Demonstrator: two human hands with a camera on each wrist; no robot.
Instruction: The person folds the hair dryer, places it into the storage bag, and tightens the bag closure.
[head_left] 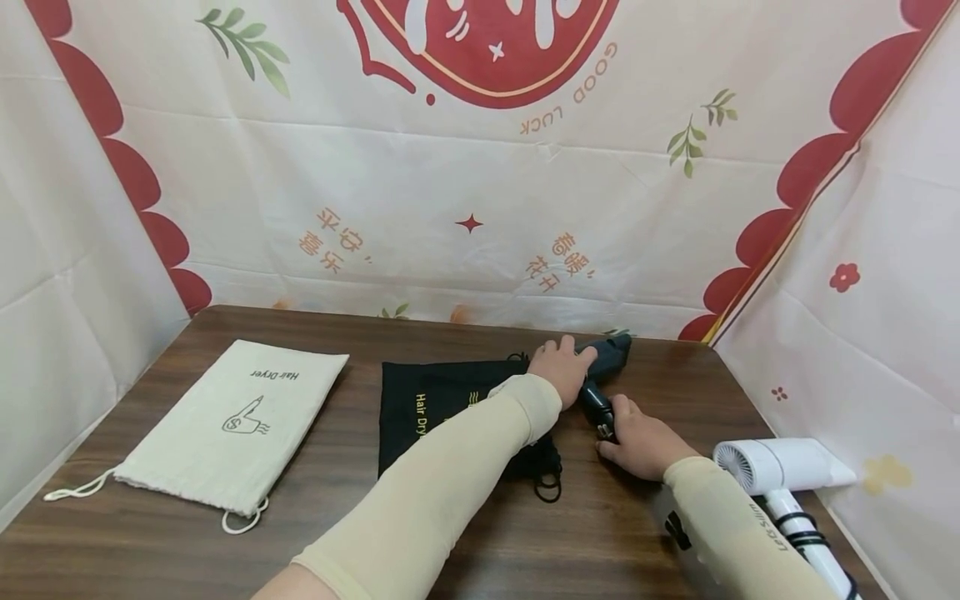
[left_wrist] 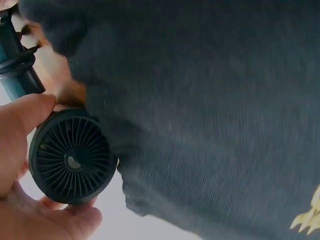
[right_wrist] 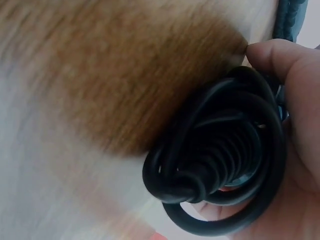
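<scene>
Dark dryer (head_left: 613,357): right of centre in the head view, at the table's (head_left: 322,504) far edge, nozzle toward upper right. Both hands on it.

Left hand (head_left: 561,371) grips the barrel's rear end; left wrist view has thumb above the round grille (left_wrist: 75,159), fingers curled below. Right hand (head_left: 643,440) grips the handle (head_left: 595,404) near its lower end, thumb and fingers either side. My read: one hand per part steadies the barrel against the handle, and the right grip keeps the cord bundled.

Cord (right_wrist: 278,145) looped in a coil at the handle's end, in front of the right palm, probably so it doesn't trail.

Black bag (head_left: 399,396) lies just left of the dryer, centre frame, under the left forearm. White bag (head_left: 243,417) flat at left, print up, drawstrings toward the lower edge. White dryer (head_left: 780,464) lower right, beside the right sleeve (head_left: 738,517), cord wound on its handle; looks parked out of the way.

Can't see: much of the black bag's print and middle, behind the left sleeve (head_left: 457,492). Barrel's rear hidden by the left hand in the head view. White dryer's handle cut off at the bottom. Right fingertips mostly behind the coil. Both wrist backgrounds blurred.
</scene>
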